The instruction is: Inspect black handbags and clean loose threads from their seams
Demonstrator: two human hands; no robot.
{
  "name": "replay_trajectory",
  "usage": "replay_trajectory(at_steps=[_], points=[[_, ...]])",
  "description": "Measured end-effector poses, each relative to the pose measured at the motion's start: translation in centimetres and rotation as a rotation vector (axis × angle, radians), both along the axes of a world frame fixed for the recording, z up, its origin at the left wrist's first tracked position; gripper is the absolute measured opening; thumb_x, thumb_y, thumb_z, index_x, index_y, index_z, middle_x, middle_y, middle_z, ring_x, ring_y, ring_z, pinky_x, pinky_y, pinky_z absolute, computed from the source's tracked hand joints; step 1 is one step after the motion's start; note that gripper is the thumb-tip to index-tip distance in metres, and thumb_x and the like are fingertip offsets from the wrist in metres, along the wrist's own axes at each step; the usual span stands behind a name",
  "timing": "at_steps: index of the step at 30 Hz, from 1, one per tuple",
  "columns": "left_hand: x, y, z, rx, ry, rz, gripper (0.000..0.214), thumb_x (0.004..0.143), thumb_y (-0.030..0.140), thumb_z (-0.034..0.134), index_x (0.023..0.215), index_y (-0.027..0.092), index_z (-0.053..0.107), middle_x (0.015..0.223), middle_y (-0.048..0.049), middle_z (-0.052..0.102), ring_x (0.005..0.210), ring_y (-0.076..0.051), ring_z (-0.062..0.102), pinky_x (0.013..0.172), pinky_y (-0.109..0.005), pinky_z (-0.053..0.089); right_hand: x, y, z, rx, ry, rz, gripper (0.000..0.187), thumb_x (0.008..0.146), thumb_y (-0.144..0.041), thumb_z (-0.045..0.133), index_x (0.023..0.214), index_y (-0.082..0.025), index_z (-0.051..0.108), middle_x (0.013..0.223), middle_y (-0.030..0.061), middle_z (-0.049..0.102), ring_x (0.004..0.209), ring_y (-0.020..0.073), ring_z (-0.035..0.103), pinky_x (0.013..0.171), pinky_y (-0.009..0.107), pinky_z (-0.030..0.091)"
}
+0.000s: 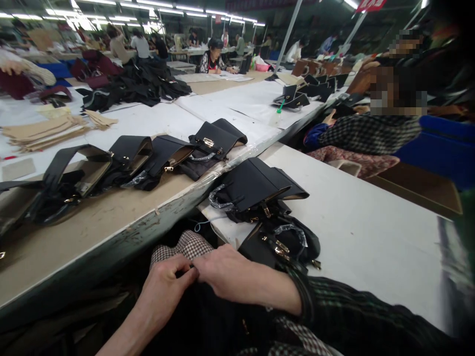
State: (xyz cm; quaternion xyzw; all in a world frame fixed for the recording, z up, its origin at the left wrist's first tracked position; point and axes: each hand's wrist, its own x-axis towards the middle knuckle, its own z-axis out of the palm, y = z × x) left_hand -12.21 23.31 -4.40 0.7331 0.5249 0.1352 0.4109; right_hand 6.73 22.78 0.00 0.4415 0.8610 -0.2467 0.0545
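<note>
Low in front of me, my left hand point(166, 279) and my right hand point(226, 272) meet with their fingertips together. Both are closed in a pinch, and whatever is between the fingers is hidden or too small to name. Just beyond them shows a brown-and-white checked cloth point(181, 247), bunched up. Dark material lies in shadow below my hands. Close to my right forearm is a black handbag point(252, 242) with gold hardware and a plastic-wrapped handle. Behind it, another black handbag point(256, 183) lies with its flap outward.
On the left, a long table edge point(129, 232) carries a row of black handbags point(166, 153), stacked tan pieces point(40, 131) and a black pile point(141, 84). A white tabletop point(363, 222) extends right. A co-worker in a checked sleeve point(371, 131) sits at the right beside a blue bin point(441, 148).
</note>
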Motion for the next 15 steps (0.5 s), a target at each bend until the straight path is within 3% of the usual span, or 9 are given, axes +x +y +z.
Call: replay_trajectory(at_steps=[4, 7, 11, 15], points=[[-0.8, 0.0, 0.5, -0.051, -0.093, -0.078, 0.028, 0.090, 0.038, 0.057, 0.074, 0.020, 0.070, 0.088, -0.0012, 0.070, 0.086, -0.018, 0.063, 0.078, -0.026, 0.044, -0.2, 0.2, -2.2, 0.006, 0.171, -0.081, 0.020, 0.090, -0.026, 0.052, 0.100, -0.021, 0.069, 0.086, 0.0047, 0.072, 0.083, 0.0209, 0.067, 0.065, 0.027, 0.038], [-1.6, -0.2, 0.8, -0.044, -0.081, -0.095, 0.026, 0.086, 0.034, 0.064, 0.064, 0.020, 0.065, 0.107, -0.0017, 0.070, 0.096, -0.019, 0.064, 0.084, -0.026, 0.044, 0.7, 0.4, -2.7, -0.014, 0.224, -0.139, 0.024, 0.088, -0.025, 0.055, 0.107, -0.025, 0.070, 0.087, 0.0029, 0.073, 0.084, 0.0198, 0.066, 0.071, 0.028, 0.039], [-2.8, -0.5, 0.3, -0.041, 0.005, -0.002, 0.040, 0.083, 0.037, 0.067, 0.053, 0.018, 0.048, 0.107, -0.0037, 0.070, 0.096, -0.021, 0.065, 0.082, -0.028, 0.044, 1.0, 0.3, -2.3, -0.067, 0.233, -0.176, 0.021, 0.088, -0.024, 0.056, 0.101, -0.024, 0.072, 0.086, 0.0038, 0.073, 0.083, 0.0197, 0.064, 0.072, 0.028, 0.039], [-3.6, -0.6, -0.3, -0.026, -0.001, -0.009, 0.033, 0.087, 0.041, 0.062, 0.062, 0.020, 0.057, 0.099, -0.0018, 0.071, 0.094, -0.020, 0.065, 0.083, -0.027, 0.044, 0.9, 0.4, -2.3, -0.082, 0.293, -0.165, 0.026, 0.088, -0.025, 0.057, 0.109, -0.026, 0.071, 0.090, 0.0030, 0.074, 0.087, 0.0201, 0.064, 0.078, 0.029, 0.041]])
